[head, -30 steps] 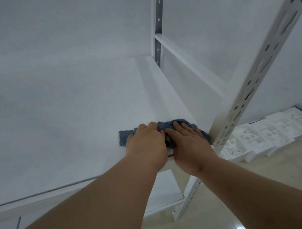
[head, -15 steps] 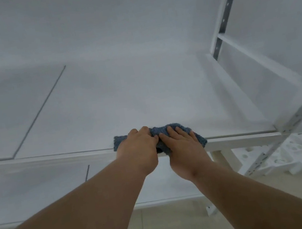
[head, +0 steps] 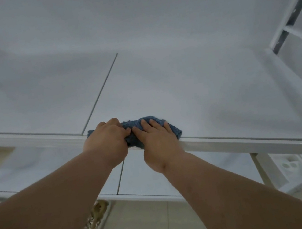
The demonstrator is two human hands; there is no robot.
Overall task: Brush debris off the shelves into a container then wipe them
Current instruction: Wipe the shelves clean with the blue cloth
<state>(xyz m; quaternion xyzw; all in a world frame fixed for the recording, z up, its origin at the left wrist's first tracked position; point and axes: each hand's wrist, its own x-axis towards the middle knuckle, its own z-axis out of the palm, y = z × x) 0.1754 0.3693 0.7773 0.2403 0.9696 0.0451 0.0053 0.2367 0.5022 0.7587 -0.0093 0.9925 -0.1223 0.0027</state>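
both hands bear down on the blue cloth point(head: 148, 122), which lies bunched on the white shelf point(head: 182, 89) right at its front lip. left hand point(head: 108, 139) has its fingers curled over the cloth's left end, knuckles up, seeming to grip it; right hand point(head: 156, 136) lies flatter, fingers fairly straight and spread across the right half, pressing rather than pinching. the two hands touch at the middle of the cloth.

judging by this, the wiping step is in hand. to do it well, keep the palms' weight even so the cloth doesn't roll into a tighter wad, which would cut its contact area. spreading it flatter would cover more board per pass. the panel seam point(head: 100, 91) just left of the cloth likely traps dust, so run along it. the cloth overhangs the front rail point(head: 251, 143) slightly, so it could slip off toward the lower shelf point(head: 147, 179).
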